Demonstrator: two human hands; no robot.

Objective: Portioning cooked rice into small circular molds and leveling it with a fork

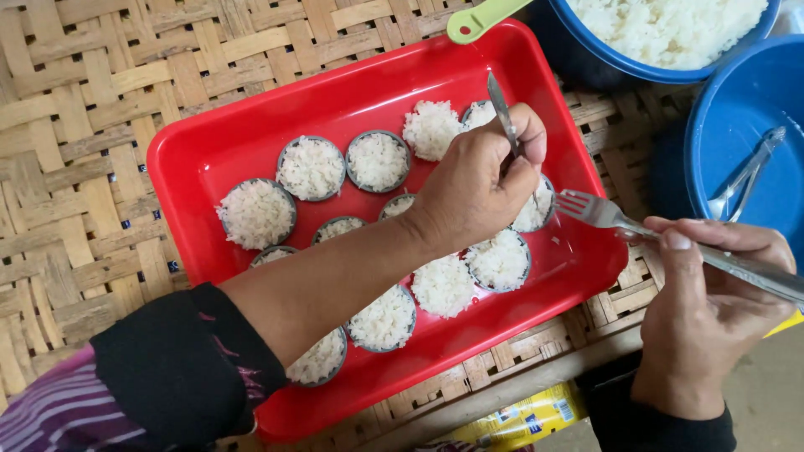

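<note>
Where the frame's lower edge runs, at about five o'clock, a yellow printed packet lies beside a strip of bare grey floor past the mat's border. Just above it the right hand has its fingers wrapped around the handle of a metal fork, tines pointing to nine o'clock over the rim of a red plastic tray. From seven o'clock a dark-sleeved arm crosses the tray, and the left hand pinches a thin metal utensil between thumb and closed fingers. Under both hands the tray holds small round cups of white rice in rows. Everything rests on a woven bamboo mat. At one o'clock stand a blue bowl of rice, a second blue basin with metal tongs, and a green handle.
</note>
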